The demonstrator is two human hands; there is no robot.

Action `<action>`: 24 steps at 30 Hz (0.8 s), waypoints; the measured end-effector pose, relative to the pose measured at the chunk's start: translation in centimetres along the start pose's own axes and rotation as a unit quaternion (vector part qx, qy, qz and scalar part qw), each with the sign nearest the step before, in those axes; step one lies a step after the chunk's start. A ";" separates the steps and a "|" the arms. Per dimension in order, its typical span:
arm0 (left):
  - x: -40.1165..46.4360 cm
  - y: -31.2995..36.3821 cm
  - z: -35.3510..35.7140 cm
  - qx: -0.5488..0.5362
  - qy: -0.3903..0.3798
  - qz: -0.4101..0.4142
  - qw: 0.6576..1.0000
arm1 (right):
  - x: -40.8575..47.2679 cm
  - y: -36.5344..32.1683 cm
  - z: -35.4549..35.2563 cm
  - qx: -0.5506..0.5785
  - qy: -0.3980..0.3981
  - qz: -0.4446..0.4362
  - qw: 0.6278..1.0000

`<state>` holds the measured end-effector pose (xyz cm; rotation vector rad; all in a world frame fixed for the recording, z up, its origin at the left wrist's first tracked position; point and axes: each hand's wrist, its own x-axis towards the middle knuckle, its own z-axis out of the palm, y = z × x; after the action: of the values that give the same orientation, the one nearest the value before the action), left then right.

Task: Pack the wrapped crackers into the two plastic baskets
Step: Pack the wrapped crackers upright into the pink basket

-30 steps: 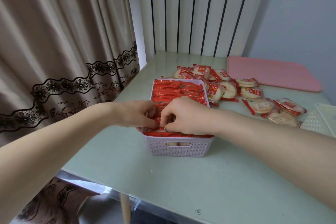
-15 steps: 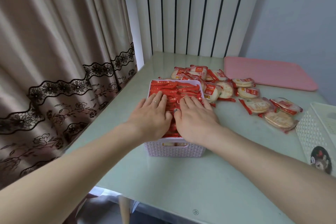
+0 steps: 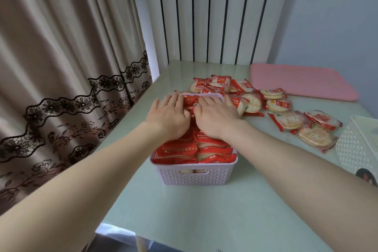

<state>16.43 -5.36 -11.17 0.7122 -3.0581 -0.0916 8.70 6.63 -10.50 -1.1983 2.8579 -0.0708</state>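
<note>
A lilac plastic basket (image 3: pixel 194 176) stands in the middle of the table, packed tight with red-wrapped crackers (image 3: pixel 194 149) standing on edge. My left hand (image 3: pixel 169 116) lies flat on the far left part of the packed crackers, fingers straight. My right hand (image 3: pixel 214 116) lies flat beside it on the far right part, fingers reaching the basket's far rim. Loose wrapped crackers (image 3: pixel 286 119) are scattered on the table behind and to the right of the basket. A second, white basket (image 3: pixel 356 149) shows at the right edge.
A pink mat (image 3: pixel 302 82) lies at the back right of the pale green table (image 3: pixel 225 210). A beige curtain (image 3: pixel 61 67) hangs along the left side. Striped panels and a wall close off the back. The table's near edge is just below the basket.
Both hands went from pinching packets at the near end to lying flat, then slid to the basket's far end. The view has shifted closer.
</note>
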 end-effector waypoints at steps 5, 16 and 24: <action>0.2 -0.7 1.0 0.025 -0.022 -0.002 0.999 | 0.3 0.9 1.4 -0.040 -0.022 0.030 0.999; 0.3 -0.9 0.6 -0.008 0.006 0.006 1.000 | 0.3 1.0 1.4 0.003 0.023 0.006 1.000; -0.3 -1.5 0.3 -0.159 0.037 -0.081 0.983 | -0.3 2.0 0.9 0.278 0.057 0.114 0.952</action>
<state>17.36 -6.60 -11.51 0.9104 -2.8114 -0.5263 7.50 8.22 -11.54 -0.7677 2.7460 -0.8906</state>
